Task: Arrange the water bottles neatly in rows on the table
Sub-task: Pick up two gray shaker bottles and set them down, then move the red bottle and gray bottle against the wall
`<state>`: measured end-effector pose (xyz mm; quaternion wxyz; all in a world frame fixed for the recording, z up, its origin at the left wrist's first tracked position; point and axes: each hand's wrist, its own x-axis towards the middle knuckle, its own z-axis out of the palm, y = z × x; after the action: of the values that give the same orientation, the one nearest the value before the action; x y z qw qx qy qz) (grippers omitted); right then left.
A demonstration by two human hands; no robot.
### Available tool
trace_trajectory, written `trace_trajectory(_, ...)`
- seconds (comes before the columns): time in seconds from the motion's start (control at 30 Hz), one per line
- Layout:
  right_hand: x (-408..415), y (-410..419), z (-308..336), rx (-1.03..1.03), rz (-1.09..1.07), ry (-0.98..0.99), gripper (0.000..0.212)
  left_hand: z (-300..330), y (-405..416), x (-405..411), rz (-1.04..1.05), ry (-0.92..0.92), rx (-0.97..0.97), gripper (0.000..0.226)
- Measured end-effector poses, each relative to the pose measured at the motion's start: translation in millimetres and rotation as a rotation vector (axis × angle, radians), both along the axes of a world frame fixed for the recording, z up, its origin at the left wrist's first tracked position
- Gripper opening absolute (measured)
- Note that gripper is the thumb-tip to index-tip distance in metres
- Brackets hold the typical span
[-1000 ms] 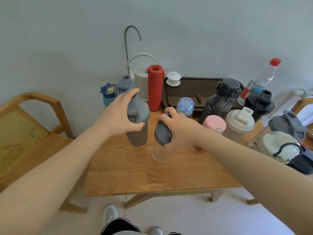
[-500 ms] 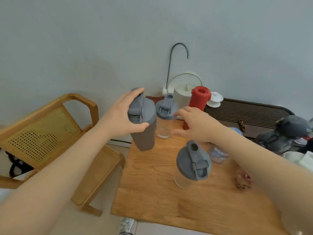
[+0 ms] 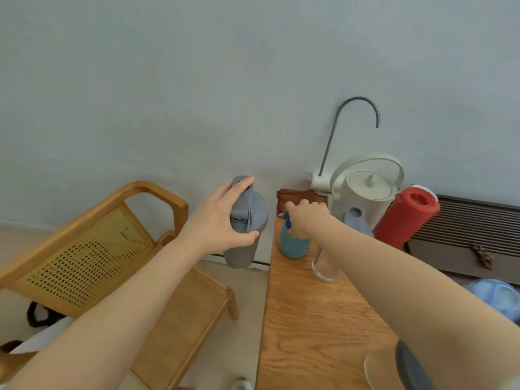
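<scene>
Bottles sit gathered at the far end of our wooden table [image 3: 315, 319], which fills the lower right of the frame. Our left hand [image 3: 218, 223] grasps the lid of a tall grey shaker bottle [image 3: 246, 235] from above, thumb and fingers wrapped around it, holding it upright in the air beyond the table's left edge, at centre frame. Our right hand [image 3: 302, 218] reaches over a teal bottle [image 3: 292, 244] standing at the table's far left corner; the fingers curl down around its top, gripping it. Just right of it, partly hidden under our forearm, stands a clear bottle with a pale grey lid [image 3: 327, 266]. Behind these, toward the wall, stand a cream kettle [image 3: 368, 192] with a hooped handle and a red bottle [image 3: 405, 218] leaning to the right. A dark slatted tray [image 3: 464, 229] lies at the right edge. Another clear bottle with a dark grey lid [image 3: 380, 370] shows at the lower right corner. A wooden chair with a woven cane back [image 3: 84, 249] stands at the lower left.
</scene>
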<state>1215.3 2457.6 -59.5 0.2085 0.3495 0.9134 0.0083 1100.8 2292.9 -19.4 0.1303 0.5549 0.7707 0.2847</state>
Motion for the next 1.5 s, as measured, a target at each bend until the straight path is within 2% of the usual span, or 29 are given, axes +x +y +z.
trace_trajectory(0.1, -3, 4, -3, -0.015, 0.000, 0.006, 0.044, -5, 13, -22, -0.018, -0.022, -0.004, 0.089)
trace_trajectory(0.23, 7, -4, 2, 0.033, 0.185, -0.130, 0.058, -16, 39, -35, -0.083, -0.083, 0.014, 0.090)
trace_trajectory(0.37, 25, -27, -2, -0.025, 0.248, -0.181, 0.055, -21, 64, -36, -0.138, -0.146, 0.071, 0.091)
trace_trajectory(0.47, 39, -34, 4, -0.003, 0.265, -0.143, 0.054, -24, 79, -31, -0.191, -0.150, 0.089, 0.093)
trace_trajectory(0.53, 46, -35, 17, 0.053, 0.289, -0.032, 0.054, -28, 90, -26, -0.240, -0.144, 0.083, 0.094)
trace_trajectory(0.67, 69, -20, 49, 0.153, 0.107, 0.293, 0.056, -33, 115, -15, -0.281, -0.192, 0.116, 0.093)
trace_trajectory(0.73, 82, -10, 55, 0.150, -0.042, 0.310, 0.065, -37, 125, -8, -0.297, -0.217, 0.118, 0.092)
trace_trajectory(0.87, 96, -1, 46, -0.162, -0.349, 0.324, 0.094, -50, 134, 3, -0.339, -0.234, 0.121, 0.092)
trace_trajectory(0.93, 98, -1, 40, -0.206, -0.377, 0.349, 0.097, -55, 136, 6, -0.352, -0.240, 0.120, 0.091)
trace_trajectory(1.07, 101, -4, 38, -0.162, -0.383, 0.335, 0.088, -59, 140, 12, -0.377, -0.267, 0.139, 0.090)
trace_trajectory(1.2, 112, -15, 44, -0.185, -0.372, 0.238, 0.080, -60, 145, 19, -0.404, -0.260, 0.128, 0.092)
trace_trajectory(1.37, 119, -18, 51, -0.234, -0.316, 0.137, 0.084, -61, 146, 30, -0.376, -0.240, 0.112, 0.091)
trace_trajectory(1.43, 123, -4, 57, -0.240, -0.336, 0.246, 0.081, -61, 144, 35, -0.349, -0.234, 0.119, 0.090)
trace_trajectory(1.5, 127, 20, 57, -0.006, -0.387, 0.529, 0.068, -61, 142, 38, -0.308, -0.231, 0.117, 0.090)
